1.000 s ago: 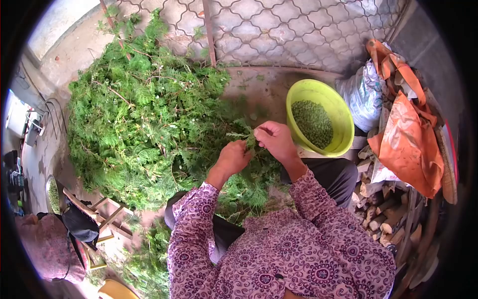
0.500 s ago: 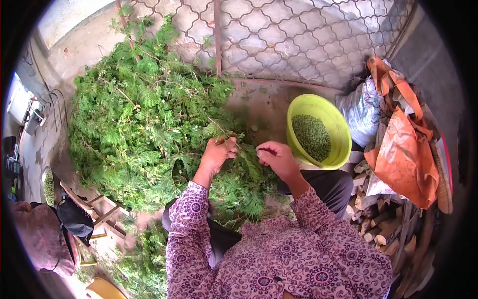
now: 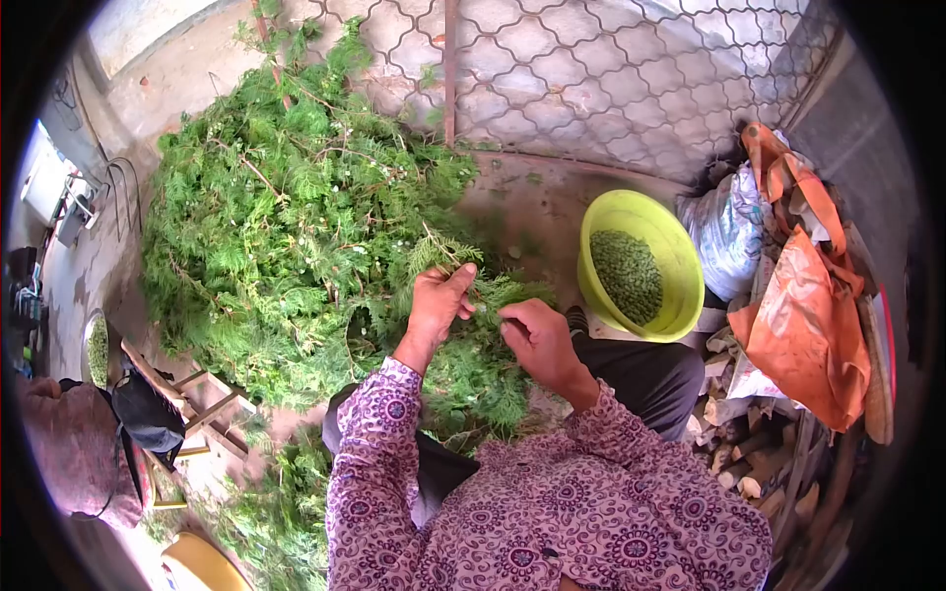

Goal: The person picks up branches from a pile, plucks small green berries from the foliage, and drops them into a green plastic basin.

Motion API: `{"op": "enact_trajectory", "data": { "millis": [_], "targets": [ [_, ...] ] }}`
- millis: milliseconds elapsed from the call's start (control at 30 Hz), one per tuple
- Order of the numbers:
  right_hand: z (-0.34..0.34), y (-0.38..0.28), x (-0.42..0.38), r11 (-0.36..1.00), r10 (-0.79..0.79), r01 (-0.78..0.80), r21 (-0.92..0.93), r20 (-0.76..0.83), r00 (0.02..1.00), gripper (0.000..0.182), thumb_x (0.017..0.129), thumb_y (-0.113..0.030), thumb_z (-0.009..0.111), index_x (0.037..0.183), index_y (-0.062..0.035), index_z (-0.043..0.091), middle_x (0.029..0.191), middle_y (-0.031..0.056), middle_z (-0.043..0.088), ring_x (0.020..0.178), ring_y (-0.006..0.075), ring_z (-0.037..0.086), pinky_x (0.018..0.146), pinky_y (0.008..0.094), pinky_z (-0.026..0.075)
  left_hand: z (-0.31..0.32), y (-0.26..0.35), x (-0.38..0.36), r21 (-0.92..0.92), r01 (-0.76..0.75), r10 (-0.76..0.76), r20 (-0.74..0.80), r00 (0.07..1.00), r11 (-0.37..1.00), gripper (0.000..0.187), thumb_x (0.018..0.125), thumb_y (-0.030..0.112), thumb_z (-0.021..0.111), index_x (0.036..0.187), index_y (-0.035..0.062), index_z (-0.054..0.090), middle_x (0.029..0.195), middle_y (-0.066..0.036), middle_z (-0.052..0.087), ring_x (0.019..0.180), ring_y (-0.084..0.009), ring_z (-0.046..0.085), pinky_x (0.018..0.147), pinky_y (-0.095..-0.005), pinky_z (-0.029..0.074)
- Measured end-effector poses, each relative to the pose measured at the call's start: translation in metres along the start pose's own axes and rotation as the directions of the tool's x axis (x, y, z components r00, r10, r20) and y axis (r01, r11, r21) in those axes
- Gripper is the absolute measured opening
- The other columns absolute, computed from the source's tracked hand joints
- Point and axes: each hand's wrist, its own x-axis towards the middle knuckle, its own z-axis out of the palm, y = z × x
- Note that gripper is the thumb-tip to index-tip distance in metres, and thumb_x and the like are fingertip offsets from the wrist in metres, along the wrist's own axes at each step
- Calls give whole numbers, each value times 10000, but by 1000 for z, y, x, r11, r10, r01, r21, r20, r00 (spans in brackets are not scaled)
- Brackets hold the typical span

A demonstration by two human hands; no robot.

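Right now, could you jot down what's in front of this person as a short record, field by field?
left hand: grips a green sprig by its stem
right hand: pinching at the same sprig's foliage, close beside the left
branch pile: large heap of cut evergreen branches, ahead and to the left
bowl: yellow-green, to the right, holding small green bits
right edge: orange bags over stacked firewood
backdrop: metal mesh gate

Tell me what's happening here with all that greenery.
A person in a purple patterned top sits over a big pile of green conifer branches. The left hand grips a sprig pulled from the pile, and the right hand picks at it close by. A yellow-green bowl beside the right knee holds small green pieces.
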Motion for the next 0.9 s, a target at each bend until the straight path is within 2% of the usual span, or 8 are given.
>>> {"op": "enact_trajectory", "data": {
  "millis": [67,467,533,600,700,733,800,900],
  "targets": [
    [1,6,2,989,-65,56,-140,-57,996,179,710,-53,604,885,-29,581,773,132,540,697,285,549,611,349,438,0,4,-2,-31,16,-16,26,1000,999,263,786,216,640,668,28,499,502,-18,491,365,-93,457,322,-213,379],
    [10,1,13,975,-72,44,-219,-119,990,278,653,-73,653,917,-44,573,854,121,539,773,284,550,640,358,441,-3,-1,-3,-78,79,-73,82,994,994,290,774,212,657,665,27,462,489,-31,491,359,-116,490,298,-217,372],
    [13,2,13,977,-67,39,-208,-131,989,277,649,-74,655,910,-41,570,848,123,539,769,284,551,641,358,442,-4,-1,-4,-95,97,-89,82,993,991,287,770,208,661,668,25,465,491,-33,496,359,-117,494,297,-217,373],
    [15,3,14,980,-64,35,-198,-142,988,276,645,-76,657,903,-38,568,843,126,539,765,284,553,641,359,444,-6,-3,-3,-234,142,-94,204,975,962,267,755,194,678,693,15,491,525,-40,523,380,-120,506,327,-224,396],
    [15,3,16,989,-70,47,-137,-170,983,259,645,-73,651,884,-30,560,825,130,540,744,286,555,631,352,447,-3,10,-14,-282,205,-139,237,962,937,247,739,177,693,757,-14,539,570,-45,548,420,-123,523,366,-238,417],
    [14,1,16,991,-63,43,-124,-163,985,246,651,-69,641,878,-25,556,817,134,542,735,288,556,627,349,448,-4,9,-14,-282,205,-139,236,962,937,247,739,177,693,757,-14,539,570,-45,548,420,-123,523,366,-238,417],
    [14,1,16,993,-57,40,-111,-156,986,232,658,-65,631,871,-20,553,809,138,544,727,290,558,622,345,449,-6,8,-14,-307,261,-151,339,929,915,251,731,160,699,831,-28,566,603,-53,563,449,-129,530,385,-249,418],
    [14,3,16,994,-83,68,-85,-186,979,209,670,-56,614,863,-11,547,790,145,547,705,289,561,609,347,451,-5,7,-16,-266,268,-177,320,931,926,260,726,149,701,871,-26,575,607,-61,566,445,-124,517,371,-245,403]
  ]
}}
